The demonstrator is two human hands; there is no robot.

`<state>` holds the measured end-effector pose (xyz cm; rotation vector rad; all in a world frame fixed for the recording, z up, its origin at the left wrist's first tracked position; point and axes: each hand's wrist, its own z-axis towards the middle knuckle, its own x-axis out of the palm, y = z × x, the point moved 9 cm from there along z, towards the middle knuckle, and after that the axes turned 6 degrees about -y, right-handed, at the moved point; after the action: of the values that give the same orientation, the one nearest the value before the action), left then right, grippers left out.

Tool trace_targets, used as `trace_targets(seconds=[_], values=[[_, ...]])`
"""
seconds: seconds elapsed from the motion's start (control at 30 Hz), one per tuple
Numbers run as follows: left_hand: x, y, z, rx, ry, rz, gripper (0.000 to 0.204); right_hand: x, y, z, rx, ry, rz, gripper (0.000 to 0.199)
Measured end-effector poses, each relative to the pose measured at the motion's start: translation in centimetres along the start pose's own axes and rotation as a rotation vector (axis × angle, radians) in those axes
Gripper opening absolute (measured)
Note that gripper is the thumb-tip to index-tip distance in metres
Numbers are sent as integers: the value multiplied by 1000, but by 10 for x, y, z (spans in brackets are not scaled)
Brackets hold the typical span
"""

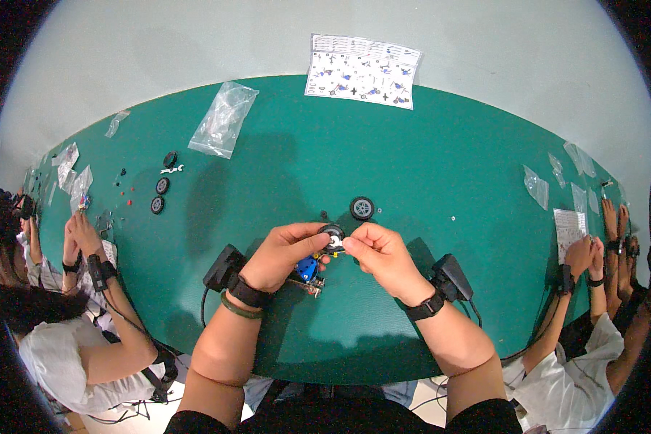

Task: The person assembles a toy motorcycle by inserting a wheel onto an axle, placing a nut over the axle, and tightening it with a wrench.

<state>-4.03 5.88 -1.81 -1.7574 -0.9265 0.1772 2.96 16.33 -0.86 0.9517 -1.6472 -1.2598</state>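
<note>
My left hand [286,253] is closed around a small model with a blue body [307,268] and a thin metal bar [312,289] at its lower end. A black toy wheel [333,230] sits at the top of the model, between my two hands. With thumb and forefinger together, my right hand [387,260] pinches a small silver wrench [336,242] against the wheel's hub. Just beyond my hands, a loose wheel with a grey spoked rim [362,209] lies on the table, with a small nut [380,210] beside it.
On the green table [412,159], an instruction sheet [362,72] lies at the far edge and a clear plastic bag [224,119] left of it. Several wheels [163,186] and another small wrench [172,170] lie at the left. Co-workers' hands [85,235] work at both sides.
</note>
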Motion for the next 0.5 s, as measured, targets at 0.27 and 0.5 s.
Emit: trace_targets(seconds=[0.27,0.5], values=[[1,-1,-2,15,22,100,26,2,-4,1,-3,6,-64,17],[3,-5,-3,97,-76,123,28,12,-2,-8,-73,17,-181,21]])
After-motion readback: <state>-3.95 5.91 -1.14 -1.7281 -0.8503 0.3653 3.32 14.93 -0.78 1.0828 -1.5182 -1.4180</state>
